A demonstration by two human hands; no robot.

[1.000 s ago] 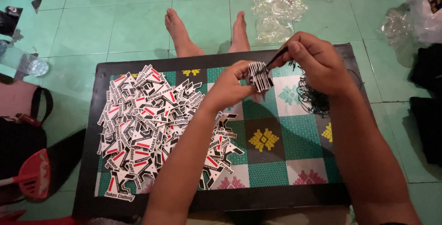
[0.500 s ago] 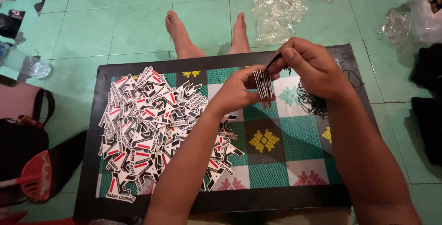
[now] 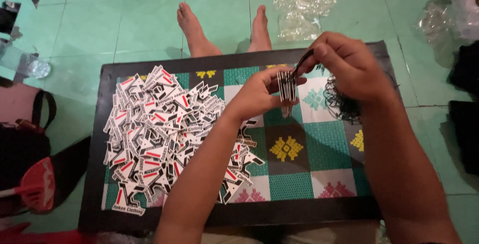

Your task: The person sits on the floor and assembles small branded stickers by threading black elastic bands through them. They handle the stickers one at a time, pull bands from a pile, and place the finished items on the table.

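- Hands meet above the low black-framed bench [image 3: 95,174] with its patterned green mat: left hand [image 3: 254,97] pinches a small stack of white, black and red card tags [image 3: 286,88].
- Right hand [image 3: 347,67] nips a thin black string [image 3: 302,64] at the stack's top; fingers hide the knot.
- Tangle of black loops [image 3: 342,104] lies partly under the right wrist.
- Heap of loose tags [image 3: 159,124] covers the bench's left side.

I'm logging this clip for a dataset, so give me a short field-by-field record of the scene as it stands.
left hand: pinches a stack of tags
right hand: pulls a black cord at the top of the stack
tag pile: loose white, black and red tags, left on the table
cord heap: black, under the right hand
table: low, patterned mat, dark rim
beyond table: two bare feet
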